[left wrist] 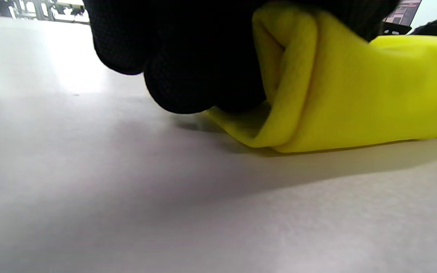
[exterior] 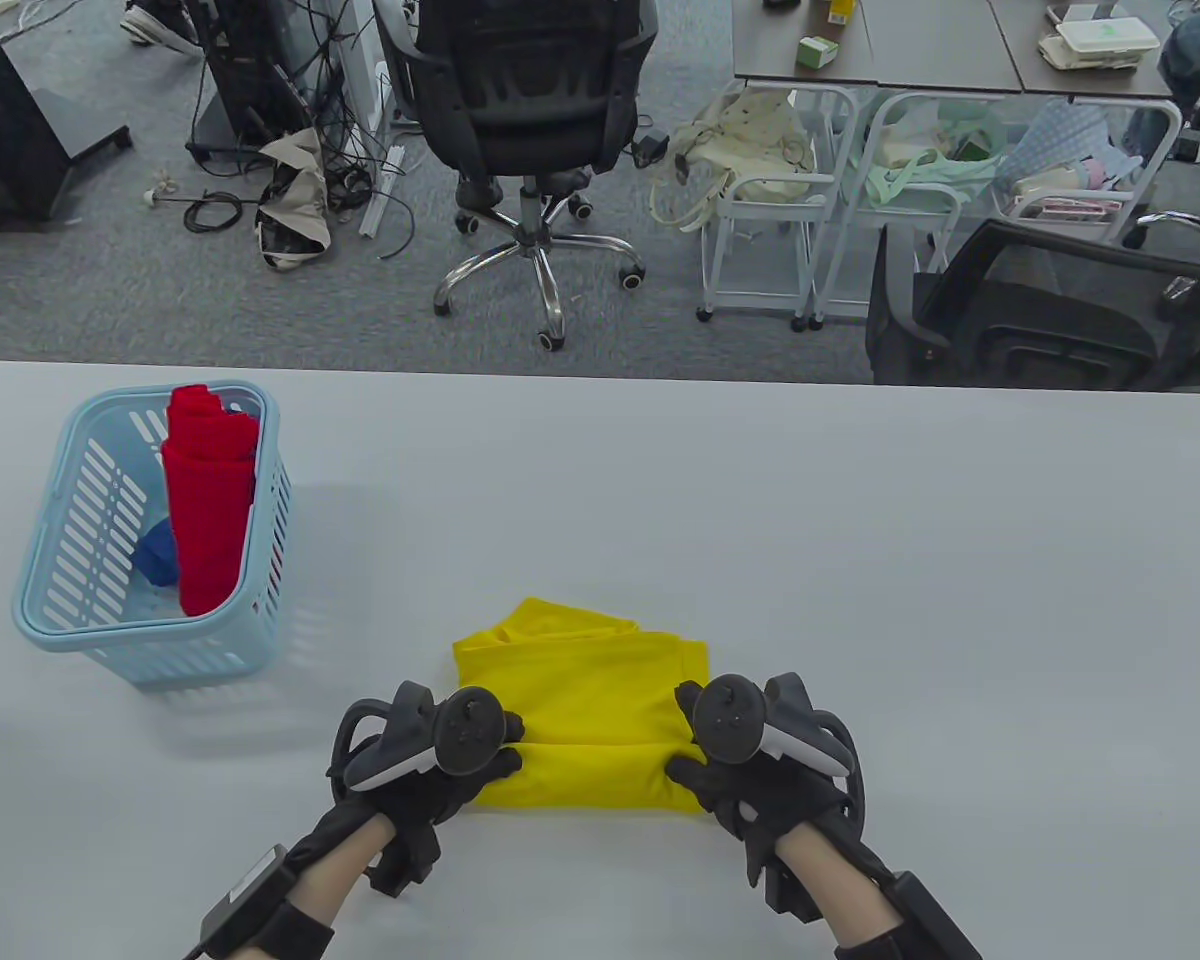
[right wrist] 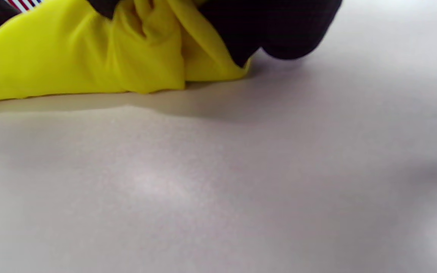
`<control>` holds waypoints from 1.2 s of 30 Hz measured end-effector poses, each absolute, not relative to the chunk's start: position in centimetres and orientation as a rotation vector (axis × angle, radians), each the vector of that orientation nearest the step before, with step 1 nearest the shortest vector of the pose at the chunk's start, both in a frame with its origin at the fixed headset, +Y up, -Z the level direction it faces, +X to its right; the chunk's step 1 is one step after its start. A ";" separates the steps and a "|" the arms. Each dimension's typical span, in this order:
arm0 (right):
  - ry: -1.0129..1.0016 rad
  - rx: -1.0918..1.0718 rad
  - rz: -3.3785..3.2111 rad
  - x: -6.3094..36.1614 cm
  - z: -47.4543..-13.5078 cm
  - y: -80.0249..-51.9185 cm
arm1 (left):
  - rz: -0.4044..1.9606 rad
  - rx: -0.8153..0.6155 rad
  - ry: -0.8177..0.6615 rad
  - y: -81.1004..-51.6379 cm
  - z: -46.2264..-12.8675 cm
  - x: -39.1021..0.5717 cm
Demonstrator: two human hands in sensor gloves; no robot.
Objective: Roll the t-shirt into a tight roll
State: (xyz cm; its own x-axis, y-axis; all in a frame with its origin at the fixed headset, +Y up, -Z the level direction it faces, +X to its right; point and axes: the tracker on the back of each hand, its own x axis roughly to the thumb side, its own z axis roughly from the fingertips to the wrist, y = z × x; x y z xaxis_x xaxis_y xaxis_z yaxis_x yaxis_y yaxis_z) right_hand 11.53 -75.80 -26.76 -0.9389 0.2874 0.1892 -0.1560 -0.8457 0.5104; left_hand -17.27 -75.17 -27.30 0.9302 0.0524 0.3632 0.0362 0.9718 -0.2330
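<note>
— Blue basket (exterior: 55,620) far left on the desk (exterior: 860,560), red roll inside. Our left hand (exterior: 440,770)?
— Curled round the yellow t-shirt (exterior: 590,690) roll's end, near edge. Right hand (exterior: 730,780) grips the other end, likely so we keep it tight.

I could read no text, label, brand, number or sign in any of the three views. The small boxes (exterior: 817,50) on the far desk (exterior: 860,66), at the upper right of the table view, were too small and blurred for me to make out any print. Both wrist views showed no lettering at all.
</note>
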 end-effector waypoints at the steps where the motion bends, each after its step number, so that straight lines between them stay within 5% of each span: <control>1: 0.731 0.375 2.805 11.5 -26.7 -75.8 | -0.029 -0.211 -0.375 -75.1 -27.1 -17.2; 6: 0.712 0.381 2.856 11.2 -26.6 -75.7 | -0.222 0.047 -0.467 -73.0 -24.5 -14.7; 10: 0.735 0.366 2.809 11.6 -26.9 -75.7 | -0.125 -0.110 -0.624 -74.2 -23.2 -12.6; 13: 0.702 0.326 2.830 12.2 -26.7 -75.2 | -0.324 -0.093 -0.630 -75.4 -23.4 -12.3; 20: 0.256 0.251 3.205 12.3 -25.3 -71.3 | -0.324 -0.097 -0.621 -75.6 -23.5 -12.2; 25: 0.497 0.722 3.008 9.2 -24.1 -73.0 | -0.320 -0.116 -0.589 -75.9 -24.1 -12.4; 28: 0.546 0.754 3.212 7.9 -23.9 -75.3 | -0.315 -0.119 -0.566 -76.0 -24.5 -12.7; 36: 0.496 0.706 3.227 7.5 -24.7 -75.4 | -0.377 -0.071 -0.492 -76.5 -25.3 -13.0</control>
